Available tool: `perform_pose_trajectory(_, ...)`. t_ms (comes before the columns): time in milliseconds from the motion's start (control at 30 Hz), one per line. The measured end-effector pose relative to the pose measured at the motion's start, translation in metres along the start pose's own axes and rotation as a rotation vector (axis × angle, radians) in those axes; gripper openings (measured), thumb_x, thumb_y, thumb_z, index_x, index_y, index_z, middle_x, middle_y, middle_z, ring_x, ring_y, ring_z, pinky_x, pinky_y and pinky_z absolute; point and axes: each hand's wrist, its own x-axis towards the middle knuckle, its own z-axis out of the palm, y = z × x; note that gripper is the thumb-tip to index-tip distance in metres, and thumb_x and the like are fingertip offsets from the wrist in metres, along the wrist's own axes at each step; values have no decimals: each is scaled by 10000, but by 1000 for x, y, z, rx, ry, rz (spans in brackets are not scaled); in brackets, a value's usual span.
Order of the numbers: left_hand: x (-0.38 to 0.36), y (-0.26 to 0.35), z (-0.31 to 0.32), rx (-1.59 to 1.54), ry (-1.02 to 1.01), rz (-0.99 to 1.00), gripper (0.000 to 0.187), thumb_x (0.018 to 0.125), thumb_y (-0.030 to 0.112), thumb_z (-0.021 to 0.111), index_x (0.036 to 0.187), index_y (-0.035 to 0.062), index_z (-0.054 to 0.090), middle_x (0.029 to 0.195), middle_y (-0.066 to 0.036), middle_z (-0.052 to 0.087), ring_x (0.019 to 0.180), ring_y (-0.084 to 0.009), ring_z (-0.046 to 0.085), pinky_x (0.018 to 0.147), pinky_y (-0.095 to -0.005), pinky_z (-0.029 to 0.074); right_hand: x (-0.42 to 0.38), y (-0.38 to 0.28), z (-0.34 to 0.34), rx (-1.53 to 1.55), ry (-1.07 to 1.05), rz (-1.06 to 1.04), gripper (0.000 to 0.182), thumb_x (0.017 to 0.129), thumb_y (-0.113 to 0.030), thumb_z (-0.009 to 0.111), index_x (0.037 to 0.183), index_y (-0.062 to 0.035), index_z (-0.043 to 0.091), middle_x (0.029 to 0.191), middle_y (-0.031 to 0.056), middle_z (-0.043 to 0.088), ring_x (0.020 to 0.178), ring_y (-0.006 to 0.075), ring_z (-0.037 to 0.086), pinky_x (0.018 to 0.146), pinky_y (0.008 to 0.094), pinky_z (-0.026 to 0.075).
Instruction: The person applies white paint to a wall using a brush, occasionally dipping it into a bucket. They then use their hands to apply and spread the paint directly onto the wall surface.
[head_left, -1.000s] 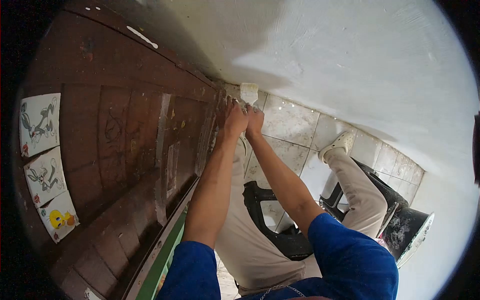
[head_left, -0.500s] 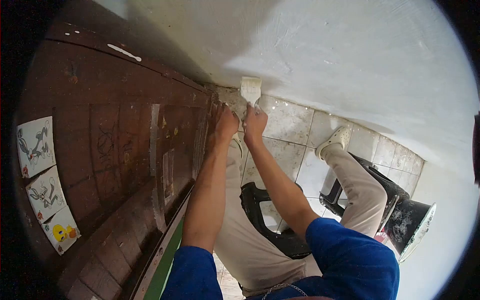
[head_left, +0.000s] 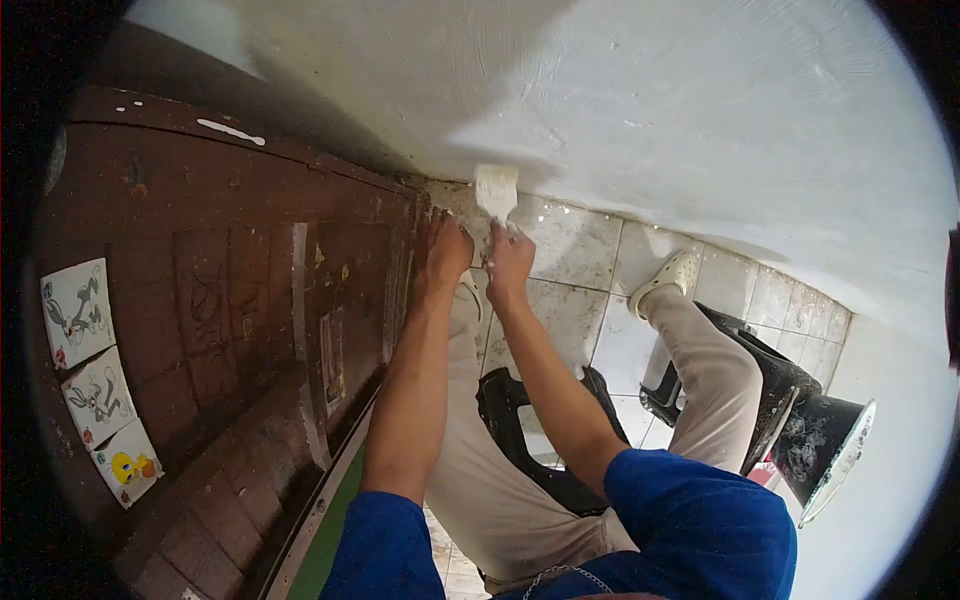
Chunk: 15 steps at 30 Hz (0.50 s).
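My right hand [head_left: 511, 262] is closed round the handle of a flat paintbrush [head_left: 497, 192]. Its pale bristles point away from me, at the foot of the white wall [head_left: 680, 110], just above the tiled floor. White smears mark my fingers. To the left, my left hand [head_left: 450, 250] is closed at the edge of a dark brown wooden door [head_left: 240, 260], its fingers curled against that edge and partly hidden.
A black plastic stool [head_left: 510, 400] is beneath me. At right, a black paint-spattered bucket [head_left: 820, 445] lies close to another black plastic piece [head_left: 770, 370]. Cartoon-printed tiles [head_left: 88, 310] are on the door. White drips dot the floor tiles [head_left: 570, 245].
The brush and my right hand have shifted slightly down and left in view. My left hand stays at the door's edge, while the whole view has tilted a little.
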Motion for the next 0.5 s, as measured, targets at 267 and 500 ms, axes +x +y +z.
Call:
perform_pose_trajectory(267, -8, 21, -20, -67, -109, -63, 431, 839, 163, 452, 1192, -83, 466, 1254, -279, 452, 1206, -402, 391, 1027, -436, 302, 62, 48, -29, -141, 34, 72, 277, 831, -180, 587, 597, -65, 494, 503, -4, 440, 390, 109, 393, 381, 276, 292)
perform_pose_trajectory(500, 4, 15, -7, -13, -202, -120, 469, 846, 155, 465, 1248, -81, 415, 1324, -246, 404, 1271, -365, 332, 1076, -428, 247, 14, -10, -37, -101, 1, 136, 192, 814, -164, 612, 670, -59, 541, 536, -7, 465, 402, 86, 399, 363, 251, 288)
